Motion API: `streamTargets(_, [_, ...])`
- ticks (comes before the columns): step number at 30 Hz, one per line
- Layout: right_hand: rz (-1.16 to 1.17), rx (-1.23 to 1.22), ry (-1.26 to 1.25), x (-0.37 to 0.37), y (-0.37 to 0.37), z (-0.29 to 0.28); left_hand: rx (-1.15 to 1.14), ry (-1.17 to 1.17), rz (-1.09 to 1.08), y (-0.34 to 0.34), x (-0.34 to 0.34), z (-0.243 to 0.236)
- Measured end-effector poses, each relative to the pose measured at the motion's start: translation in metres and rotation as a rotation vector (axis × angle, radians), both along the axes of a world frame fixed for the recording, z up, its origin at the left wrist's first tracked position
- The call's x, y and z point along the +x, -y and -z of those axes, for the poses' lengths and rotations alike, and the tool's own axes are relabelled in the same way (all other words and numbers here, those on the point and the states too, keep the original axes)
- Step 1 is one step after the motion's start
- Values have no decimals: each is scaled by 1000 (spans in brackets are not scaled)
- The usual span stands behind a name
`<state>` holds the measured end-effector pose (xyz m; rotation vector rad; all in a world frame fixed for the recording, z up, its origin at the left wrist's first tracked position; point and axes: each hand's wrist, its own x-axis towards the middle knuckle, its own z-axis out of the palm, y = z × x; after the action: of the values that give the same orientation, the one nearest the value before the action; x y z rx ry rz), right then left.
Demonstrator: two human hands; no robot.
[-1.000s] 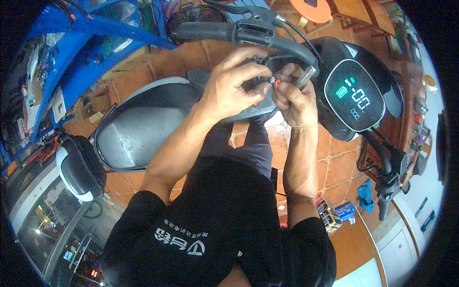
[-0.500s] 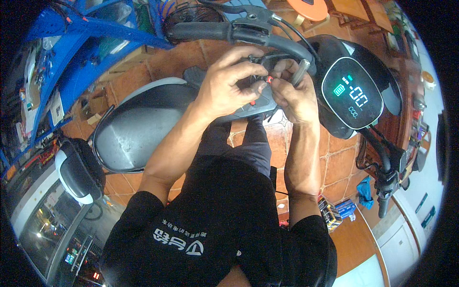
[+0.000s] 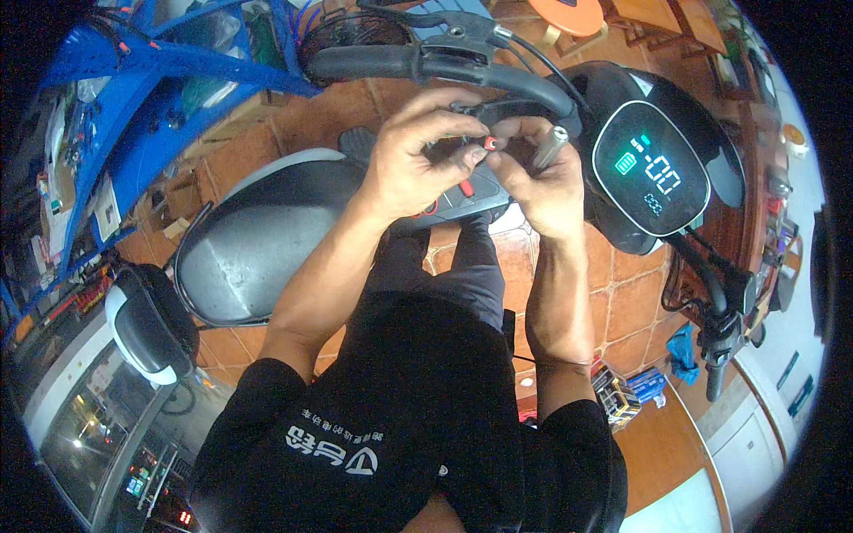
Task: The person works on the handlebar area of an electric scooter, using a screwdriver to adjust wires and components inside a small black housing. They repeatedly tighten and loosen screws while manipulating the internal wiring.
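Apparently a small red connector (image 3: 490, 143)

- Small piece at the fingertips (image 3: 490, 143): bright red, perhaps with a darker centre; too small to be sure.
- Rod (image 3: 549, 149): silvery grey.
- Scooter seat (image 3: 258, 253): glossy black with pale highlights.
- Backrest (image 3: 147, 333): dark grey, edged in white.
- Display (image 3: 644, 191): black with a whitish outline, white digits and a green battery symbol.
- Handlebar (image 3: 533, 86): black.
- T-shirt (image 3: 400, 382): black, white print.
- Floor (image 3: 613, 306): orange-brown tiles, paler grid lines.
- Rack (image 3: 169, 75): strong blue.
- Stool (image 3: 569, 13): orange top.
- Crumpled bag (image 3: 682, 355): bright blue.
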<state>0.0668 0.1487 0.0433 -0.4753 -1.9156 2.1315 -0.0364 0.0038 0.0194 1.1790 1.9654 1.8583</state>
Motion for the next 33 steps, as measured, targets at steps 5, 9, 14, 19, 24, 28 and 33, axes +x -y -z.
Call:
streamTargets(5, [37,-13,32,1,2,-4,17,95,5,-1,1,2])
streamTargets(9, [102,71,7,0,8,-2,7,151,24,1,2,4])
streamTargets(14, [113,37,30,-1,10,-4,28,192,40,1,2,7])
streamTargets(19, [110,37,23,0,10,-2,22,170,50,2,1,11])
streamTargets(24, [98,24,12,1,9,1,19,163,46,2,3,7])
streamTargets(28, [83,-11,-29,2,10,4,-19,143,35,1,4,3])
streamTargets(33, [194,-28,13,15,6,-1,-37,79,54,3,-2,-1])
